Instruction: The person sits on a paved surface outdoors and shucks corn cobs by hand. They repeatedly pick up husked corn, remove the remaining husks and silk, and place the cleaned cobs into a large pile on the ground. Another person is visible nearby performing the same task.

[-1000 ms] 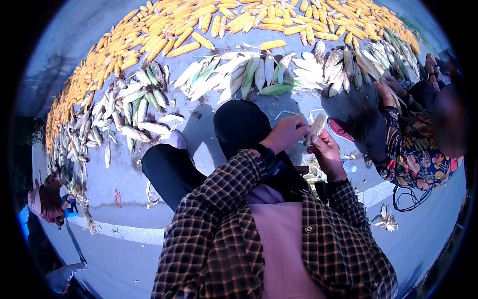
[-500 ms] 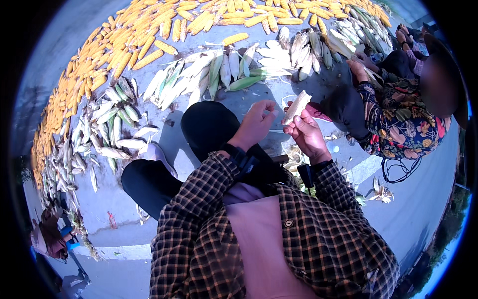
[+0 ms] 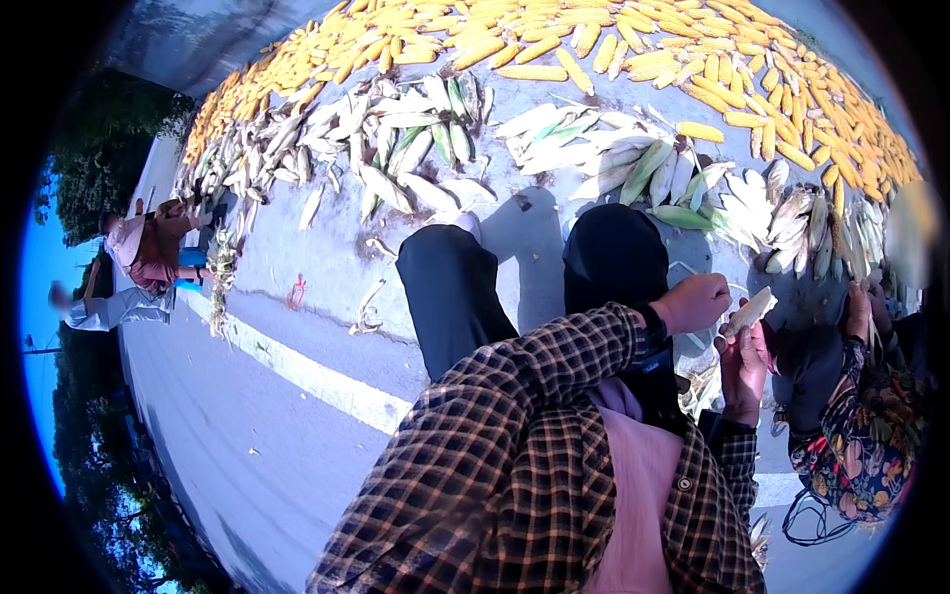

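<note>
- Left hand point(image 3: 693, 303) is closed into a fist on the husk end of the corn cob point(image 3: 749, 312)
- Right hand point(image 3: 742, 366) has its fingers wrapped round the cob from below, in front of the knees
- The cob looks light and stiff, with dry papery husk; best held mid-length
- Unhusked pile point(image 3: 653, 168) lies ahead; bare road point(image 3: 297, 327) is open to the left

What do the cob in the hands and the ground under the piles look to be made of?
The corn cob looks wrapped in pale, papery, matte husk, seemingly dry plant fibre. The ground looks like grey paved asphalt, rough and dull, with a painted white line.
</note>
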